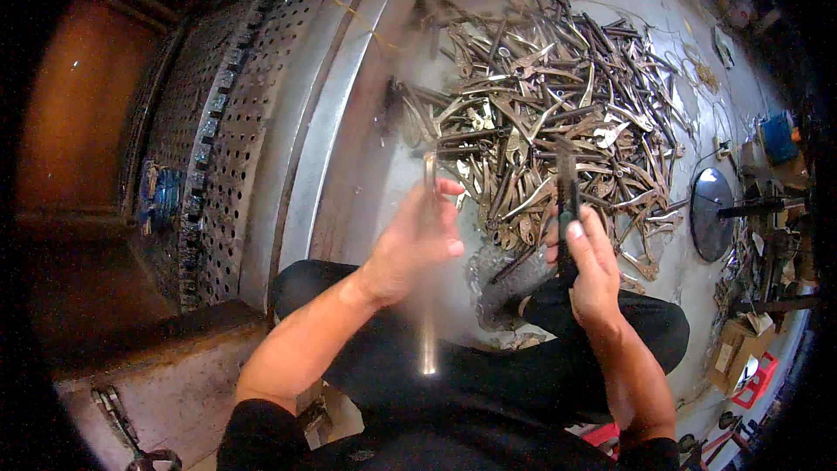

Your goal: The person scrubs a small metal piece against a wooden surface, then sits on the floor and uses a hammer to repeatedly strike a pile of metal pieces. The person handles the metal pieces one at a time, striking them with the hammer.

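Observation:
My left hand (405, 240) is curled around a slim, shiny metal rod (428, 353) that stands out above and below the fingers; a hazy blur covers part of it. In my right hand (593, 266) is a long dark bar-shaped tool (567, 209), held upright between thumb and fingers, its top end blurred. Just beyond both hands spreads a large pile of metal hand tools (532, 113), mostly pliers and pliers halves with some wrenches and dark bars among them.
Along the left runs a perforated metal rack (248, 148) with a metal ledge beside it. At right stands a round black disc (713, 214) on a stem. A cardboard box (737, 353) and a red crate (757, 379) sit at lower right. My bent legs frame the near floor.

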Tool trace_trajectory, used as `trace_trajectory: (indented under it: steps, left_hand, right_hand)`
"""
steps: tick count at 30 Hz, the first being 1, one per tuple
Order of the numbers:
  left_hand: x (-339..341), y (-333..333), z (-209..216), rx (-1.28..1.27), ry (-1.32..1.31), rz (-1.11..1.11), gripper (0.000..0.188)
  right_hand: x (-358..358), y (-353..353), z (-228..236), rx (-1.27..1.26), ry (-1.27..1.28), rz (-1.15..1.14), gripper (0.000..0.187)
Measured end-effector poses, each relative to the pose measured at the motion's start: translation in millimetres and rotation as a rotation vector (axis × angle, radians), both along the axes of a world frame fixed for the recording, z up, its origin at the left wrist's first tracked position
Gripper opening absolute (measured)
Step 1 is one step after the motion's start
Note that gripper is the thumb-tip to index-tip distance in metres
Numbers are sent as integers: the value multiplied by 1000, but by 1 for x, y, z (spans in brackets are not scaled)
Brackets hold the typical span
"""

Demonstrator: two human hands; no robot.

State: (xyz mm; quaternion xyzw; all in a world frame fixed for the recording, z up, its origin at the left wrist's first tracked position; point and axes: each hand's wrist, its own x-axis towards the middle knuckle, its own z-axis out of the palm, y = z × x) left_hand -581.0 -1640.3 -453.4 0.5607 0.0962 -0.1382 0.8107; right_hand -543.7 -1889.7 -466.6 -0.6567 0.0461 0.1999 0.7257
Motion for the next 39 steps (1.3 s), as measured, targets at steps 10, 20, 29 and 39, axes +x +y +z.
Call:
trace_trajectory:
  steps: [10, 20, 29, 39]
  left_hand:
    - [-16, 14, -5, -611, 89, -105, 79]
    - [-15, 3, -5, -563, 119, -174, 60]
    - [-15, 2, -3, -215, 161, -260, 53]
    - [-23, -18, 2, -126, -133, -139, 70]
  right_hand:
    - [-14, 27, 2, 95, 74, 317, 50]
    - [-12, 42, 10, -189, -182, 343, 26]
    - [-11, 50, 37, -258, -253, 353, 17]
    - [-13, 54, 33, -390, -438, 324, 41]
